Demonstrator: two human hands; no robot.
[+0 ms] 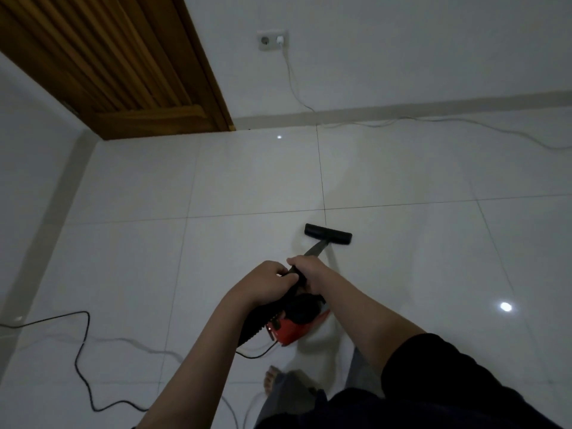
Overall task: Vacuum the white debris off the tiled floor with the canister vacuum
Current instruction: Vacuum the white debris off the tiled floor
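Observation:
A red and black canister vacuum (291, 328) hangs below my hands over the white tiled floor (247, 181). Its dark wand (315, 249) runs forward to a black floor nozzle (328, 234) resting flat on the tiles near a grout crossing. My left hand (266, 281) grips the black handle at the top of the vacuum. My right hand (308, 270) holds the wand just ahead of it, touching the left hand. I cannot make out any white debris on the glossy tiles; a small bright spot (279, 137) near the door looks like a reflection.
A black power cord (82, 351) loops across the floor at the left. A white cable (464, 122) runs from a wall socket (273, 40) along the baseboard to the right. A wooden door (123, 66) stands at the back left. My bare foot (272, 380) is below the vacuum.

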